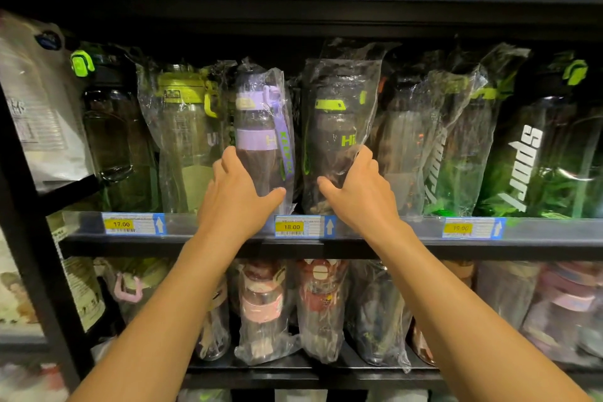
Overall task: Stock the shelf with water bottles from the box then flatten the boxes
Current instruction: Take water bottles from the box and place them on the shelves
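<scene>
On the middle shelf (228, 233) stand two plastic-wrapped water bottles side by side. My left hand (236, 192) is wrapped around the lower part of the purple-lidded bottle (261, 127). My right hand (357, 189) grips the lower part of the dark bottle with lime-green trim (339, 121). Both bottles are upright, with their bases at the shelf's front lip. No box is in view.
Wrapped bottles crowd both sides: a clear one with a lime lid (186, 127), dark ones (111, 127) at left, green "sport" bottles (528, 157) at right. Price tags line the shelf edge (290, 226). More bottles fill the lower shelf (261, 310). A black upright (29, 206) frames the left.
</scene>
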Action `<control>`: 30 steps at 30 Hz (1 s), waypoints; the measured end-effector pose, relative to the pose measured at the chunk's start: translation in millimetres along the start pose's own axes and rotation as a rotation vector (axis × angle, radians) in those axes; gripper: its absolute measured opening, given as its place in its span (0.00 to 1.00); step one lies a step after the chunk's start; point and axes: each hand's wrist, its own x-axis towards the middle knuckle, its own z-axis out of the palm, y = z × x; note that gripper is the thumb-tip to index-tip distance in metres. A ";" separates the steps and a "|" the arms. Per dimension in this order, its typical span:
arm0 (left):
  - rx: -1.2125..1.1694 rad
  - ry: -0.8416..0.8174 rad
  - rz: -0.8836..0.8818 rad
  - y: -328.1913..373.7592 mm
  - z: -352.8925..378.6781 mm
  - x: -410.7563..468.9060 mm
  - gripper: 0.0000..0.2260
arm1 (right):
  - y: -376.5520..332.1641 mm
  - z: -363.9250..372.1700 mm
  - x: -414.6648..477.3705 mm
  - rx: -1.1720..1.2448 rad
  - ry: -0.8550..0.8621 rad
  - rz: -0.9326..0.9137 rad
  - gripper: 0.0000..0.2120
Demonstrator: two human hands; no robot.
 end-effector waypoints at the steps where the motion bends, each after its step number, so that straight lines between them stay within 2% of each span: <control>1: 0.038 0.044 0.021 3.9 -4.6 -4.5 0.47 | -0.4 -2.2 -1.4 -0.023 -0.003 -0.002 0.41; 4: 0.105 0.195 0.155 21.8 -17.3 -19.1 0.42 | -0.8 -15.2 -9.0 -0.132 0.012 -0.037 0.41; 8: 0.098 0.214 0.283 53.7 -20.3 -35.6 0.34 | 7.4 -50.0 -22.8 -0.331 0.018 -0.073 0.35; 13: 0.005 0.329 0.346 83.9 -11.2 -59.1 0.34 | 43.3 -96.1 -32.6 -0.368 0.064 -0.048 0.35; 16: -0.140 0.201 0.378 110.3 11.5 -63.6 0.32 | 75.8 -116.3 -25.1 -0.335 0.148 0.005 0.36; 19: -0.239 0.018 0.317 147.1 52.5 -56.5 0.37 | 109.7 -128.2 -13.2 -0.238 0.197 0.048 0.43; 21: -0.262 -0.048 0.249 168.1 81.3 -49.2 0.41 | 128.5 -129.6 -6.0 -0.172 0.173 0.044 0.47; 26: -0.240 -0.032 0.078 191.8 133.9 -27.9 0.50 | 154.1 -123.8 17.6 -0.032 0.087 0.023 0.50; 30: -0.231 -0.038 -0.048 192.9 148.4 -12.2 0.53 | 157.8 -115.7 30.6 -0.011 0.063 -0.021 0.52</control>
